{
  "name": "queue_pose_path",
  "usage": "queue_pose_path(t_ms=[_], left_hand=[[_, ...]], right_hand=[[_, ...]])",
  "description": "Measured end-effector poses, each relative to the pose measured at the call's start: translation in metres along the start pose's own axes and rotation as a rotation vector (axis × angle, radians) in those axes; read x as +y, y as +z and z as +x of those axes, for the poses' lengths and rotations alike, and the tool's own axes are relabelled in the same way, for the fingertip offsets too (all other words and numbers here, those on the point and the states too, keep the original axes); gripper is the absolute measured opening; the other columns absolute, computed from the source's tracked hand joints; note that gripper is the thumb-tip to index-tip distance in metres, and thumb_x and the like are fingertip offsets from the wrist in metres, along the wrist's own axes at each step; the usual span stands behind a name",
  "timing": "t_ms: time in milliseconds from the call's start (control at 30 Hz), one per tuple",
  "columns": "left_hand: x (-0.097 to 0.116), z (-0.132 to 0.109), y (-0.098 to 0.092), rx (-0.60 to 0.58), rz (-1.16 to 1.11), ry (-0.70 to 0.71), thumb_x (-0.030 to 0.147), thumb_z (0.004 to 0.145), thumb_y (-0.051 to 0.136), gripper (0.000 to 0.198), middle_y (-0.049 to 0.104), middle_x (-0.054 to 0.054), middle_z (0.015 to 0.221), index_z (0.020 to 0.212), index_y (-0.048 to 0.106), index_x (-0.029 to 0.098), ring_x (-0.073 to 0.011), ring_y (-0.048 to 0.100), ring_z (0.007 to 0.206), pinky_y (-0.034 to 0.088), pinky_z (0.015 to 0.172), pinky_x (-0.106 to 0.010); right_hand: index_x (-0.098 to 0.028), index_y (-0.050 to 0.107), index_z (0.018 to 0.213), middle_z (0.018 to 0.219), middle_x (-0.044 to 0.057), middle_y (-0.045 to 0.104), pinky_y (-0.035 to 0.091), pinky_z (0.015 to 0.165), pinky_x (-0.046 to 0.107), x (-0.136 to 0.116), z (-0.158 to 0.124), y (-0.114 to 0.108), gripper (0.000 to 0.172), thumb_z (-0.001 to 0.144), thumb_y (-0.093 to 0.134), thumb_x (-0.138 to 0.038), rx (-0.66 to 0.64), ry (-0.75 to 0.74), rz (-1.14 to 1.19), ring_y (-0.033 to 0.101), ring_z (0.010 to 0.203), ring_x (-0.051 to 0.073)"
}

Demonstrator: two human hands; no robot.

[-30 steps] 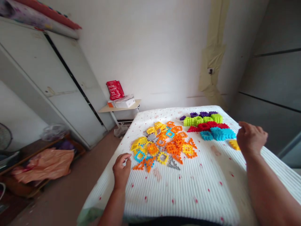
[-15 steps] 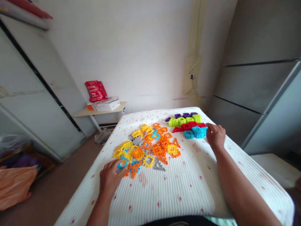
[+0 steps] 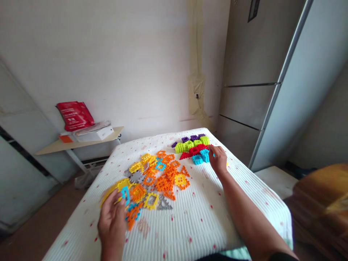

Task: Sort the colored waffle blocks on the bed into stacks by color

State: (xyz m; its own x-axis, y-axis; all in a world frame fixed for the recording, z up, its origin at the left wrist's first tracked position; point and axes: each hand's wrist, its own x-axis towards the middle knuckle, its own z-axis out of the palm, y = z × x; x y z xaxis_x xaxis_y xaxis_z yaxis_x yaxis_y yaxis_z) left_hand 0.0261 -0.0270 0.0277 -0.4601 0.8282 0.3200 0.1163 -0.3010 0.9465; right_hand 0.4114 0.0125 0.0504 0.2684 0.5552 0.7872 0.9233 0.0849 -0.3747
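My left hand [image 3: 112,217] is at the near left edge of a loose pile of notched plastic building pieces. Its thumb and fingers close on a blue building piece [image 3: 125,195] that is tipped upright. Beside it lie a yellow piece [image 3: 150,200], an orange piece [image 3: 138,193] and a grey triangular piece [image 3: 164,203]. My right hand [image 3: 219,160] is farther back on the right, fingers bent round the right end of a blue stack [image 3: 204,155]. Its fingertips are partly hidden. Red pieces [image 3: 195,150], green pieces [image 3: 187,146] and purple pieces [image 3: 194,137] stand in rows behind that stack.
The pieces lie on a bed-like surface with a white ribbed cover [image 3: 190,224]. At the back left, a small table [image 3: 51,145] holds a red package [image 3: 74,115] and a white box [image 3: 99,133]. A grey fridge-like cabinet [image 3: 244,105] stands on the right.
The view has turned to the right. My left hand has drawn the blue piece out toward the pile's left edge and tipped it up. My right hand stays at the blue stack.
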Motion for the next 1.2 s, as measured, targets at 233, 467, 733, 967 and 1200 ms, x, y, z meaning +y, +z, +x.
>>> queue_pose_path(t_ms=[233, 467, 733, 967, 1200], left_hand=[[0.022, -0.019, 0.095, -0.479, -0.733, -0.396, 0.04, 0.072, 0.061, 0.04, 0.066, -0.002, 0.099, 0.109, 0.057, 0.028, -0.0193, 0.063, 0.091, 0.049, 0.081, -0.04], [0.008, -0.029, 0.117, -0.575, -0.817, -0.467, 0.032, 0.076, 0.06, 0.046, 0.06, -0.006, 0.115, 0.121, 0.05, 0.027, -0.0203, 0.06, 0.101, 0.048, 0.083, -0.037], [0.005, -0.032, 0.11, -0.597, -0.838, -0.445, 0.029, 0.076, 0.061, 0.051, 0.059, -0.006, 0.117, 0.125, 0.047, 0.028, -0.0196, 0.057, 0.106, 0.048, 0.084, -0.034], [-0.004, -0.026, 0.106, -0.526, -0.697, -0.378, 0.032, 0.07, 0.068, 0.039, 0.063, -0.006, 0.108, 0.106, 0.061, 0.021, -0.019, 0.059, 0.099, 0.046, 0.083, -0.032], [-0.012, -0.016, 0.103, -0.342, -0.531, -0.361, 0.033, 0.057, 0.076, 0.032, 0.066, -0.003, 0.087, 0.082, 0.066, 0.016, -0.0102, 0.057, 0.068, 0.042, 0.06, -0.022]], right_hand=[[-0.019, 0.06, 0.103, 0.094, 0.007, 0.066, 0.045, 0.078, 0.036, -0.076, -0.028, 0.014, 0.022, 0.085, 0.053, -0.031, -0.177, -0.358, 0.462, 0.058, 0.086, 0.02], [-0.021, 0.062, 0.098, 0.086, 0.007, 0.065, 0.045, 0.072, 0.034, -0.105, -0.043, 0.014, 0.024, 0.086, 0.053, -0.039, -0.233, -0.481, 0.512, 0.057, 0.078, 0.019], [-0.02, 0.063, 0.103, 0.089, 0.008, 0.065, 0.044, 0.068, 0.031, -0.129, -0.055, 0.019, 0.025, 0.09, 0.049, -0.035, -0.238, -0.589, 0.403, 0.057, 0.079, 0.018], [-0.025, 0.065, 0.104, 0.083, 0.005, 0.064, 0.043, 0.065, 0.028, -0.123, -0.057, 0.021, 0.024, 0.092, 0.044, -0.023, -0.21, -0.611, 0.3, 0.056, 0.074, 0.015], [-0.021, 0.066, 0.096, 0.085, 0.007, 0.064, 0.047, 0.068, 0.029, -0.117, -0.058, 0.024, 0.027, 0.093, 0.04, -0.022, -0.255, -0.648, 0.321, 0.058, 0.077, 0.017]])
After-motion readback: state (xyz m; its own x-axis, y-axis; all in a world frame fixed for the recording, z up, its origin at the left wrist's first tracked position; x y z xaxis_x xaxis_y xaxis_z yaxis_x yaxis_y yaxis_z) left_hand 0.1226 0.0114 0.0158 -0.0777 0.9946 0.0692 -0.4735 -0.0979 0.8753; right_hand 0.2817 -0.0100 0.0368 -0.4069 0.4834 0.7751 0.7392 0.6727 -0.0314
